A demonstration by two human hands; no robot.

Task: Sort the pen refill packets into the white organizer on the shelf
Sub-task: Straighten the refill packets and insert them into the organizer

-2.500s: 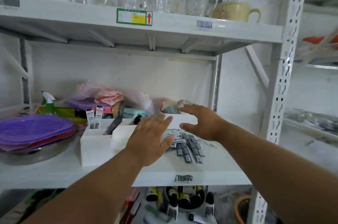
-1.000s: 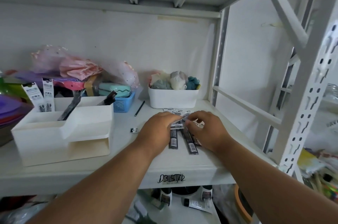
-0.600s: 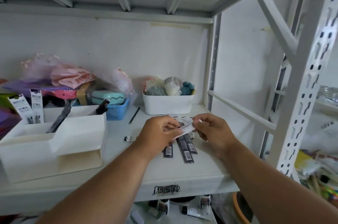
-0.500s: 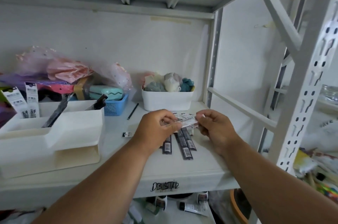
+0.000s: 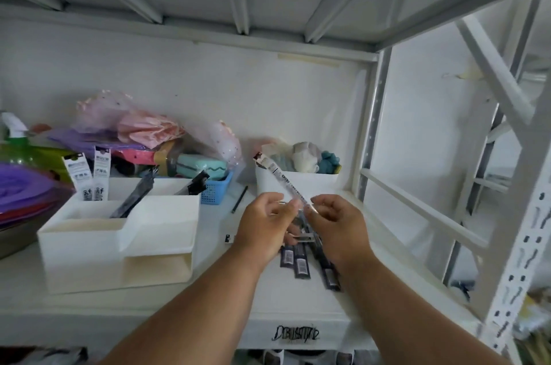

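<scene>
Both hands hold one long clear pen refill packet (image 5: 278, 178) tilted up and to the left above the shelf. My left hand (image 5: 265, 224) pinches its lower part from the left, and my right hand (image 5: 335, 224) pinches it from the right. Under the hands several dark refill packets (image 5: 301, 260) lie flat on the white shelf (image 5: 268, 302). The white organizer (image 5: 119, 242) stands to the left. Two white packets (image 5: 89, 176) and two dark packets (image 5: 134, 197) stand in its rear compartments.
A white bin (image 5: 298, 182) of soft items sits at the back. A blue basket (image 5: 216, 190) and a loose pencil (image 5: 240, 199) lie behind the organizer. Purple plates (image 5: 24, 194) are stacked far left. A slotted steel post (image 5: 518, 245) and diagonal brace stand right.
Both hands reached to the pile, picked one packet off the shelf and raised it; it now points up and left. The view moved closer to the shelf.
</scene>
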